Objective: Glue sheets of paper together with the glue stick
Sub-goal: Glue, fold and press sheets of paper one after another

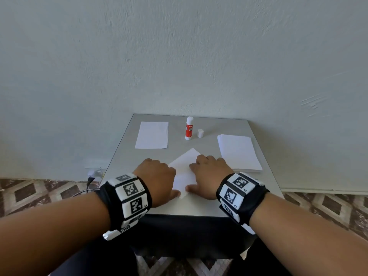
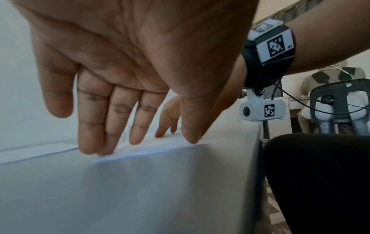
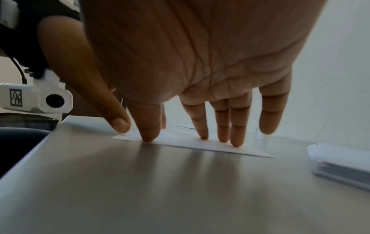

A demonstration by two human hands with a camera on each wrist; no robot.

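Observation:
A white sheet of paper (image 1: 184,172) lies skewed on the grey table (image 1: 199,208), near its front edge. My left hand (image 1: 157,176) presses straight fingertips (image 2: 136,139) onto the sheet's left side. My right hand (image 1: 209,174) presses its straight fingertips (image 3: 236,142) and thumb onto the right side of the paper (image 3: 180,140). A red-and-white glue stick (image 1: 188,128) stands upright at the back of the table, uncapped, with its white cap (image 1: 200,133) beside it on the right. Neither hand holds anything.
A single white sheet (image 1: 152,135) lies at the back left. A stack of white paper (image 1: 240,152) sits at the right; its edge shows in the right wrist view (image 3: 340,164). The wall stands right behind the table. A chair (image 2: 340,107) stands off to the side.

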